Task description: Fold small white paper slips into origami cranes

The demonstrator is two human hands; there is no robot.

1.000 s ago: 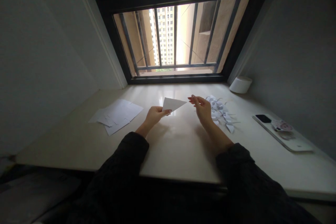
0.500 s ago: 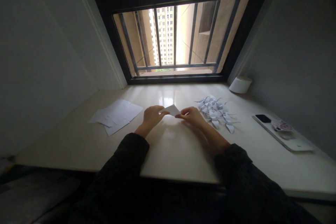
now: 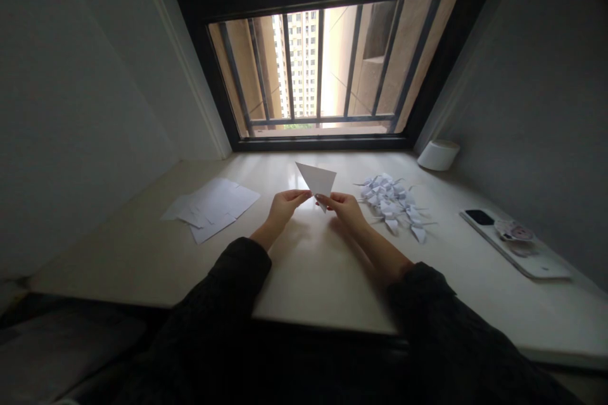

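Observation:
Between my hands, a folded piece of white paper (image 3: 319, 178) is held above the sill, one long point aimed up and to the left. My left hand (image 3: 284, 207) pinches its lower left edge with thumb and fingers. On the lower right, my right hand (image 3: 345, 207) is closed on the paper, thumb on top, and a small corner pokes out below the fingers. Flat white paper sheets (image 3: 223, 202) lie overlapping to the left. A heap of small folded paper pieces with thin pointed ends (image 3: 388, 197) lies to the right, near my right hand.
The pale windowsill (image 3: 304, 285) runs beneath everything. A white phone (image 3: 517, 247) with a round ornament on its back lies at the right. A white cylindrical object (image 3: 437, 155) stands by the right wall. Ahead is a barred window (image 3: 327, 69).
The folded paper has been turned and now stands higher, with its point up and left. My hands have come closer together at its lower edge. The view has shifted slightly.

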